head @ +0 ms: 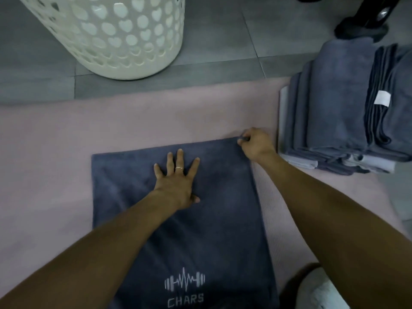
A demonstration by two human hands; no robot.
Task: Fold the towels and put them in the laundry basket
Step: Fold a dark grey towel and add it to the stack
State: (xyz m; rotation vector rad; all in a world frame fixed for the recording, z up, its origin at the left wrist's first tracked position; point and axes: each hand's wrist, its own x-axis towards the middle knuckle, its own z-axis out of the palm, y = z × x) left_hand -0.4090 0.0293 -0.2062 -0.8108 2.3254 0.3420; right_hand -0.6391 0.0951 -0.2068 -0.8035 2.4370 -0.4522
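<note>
A dark grey towel (223, 219) with a barbell logo and the word CHARS lies flat on a pink mat (55, 163). My left hand (176, 177) presses flat on the towel's upper middle, fingers spread, a ring on one finger. My right hand (256, 142) pinches the towel's far right corner. The white laundry basket (116, 34), with heart-shaped holes, stands on the floor beyond the mat at the upper left.
A stack of grey towels (341, 112) lies at the right edge of the mat, one with a white label. Grey floor tiles (223, 30) stretch behind. A dark furniture leg (365, 21) stands at the top right. My knee shows at the bottom right.
</note>
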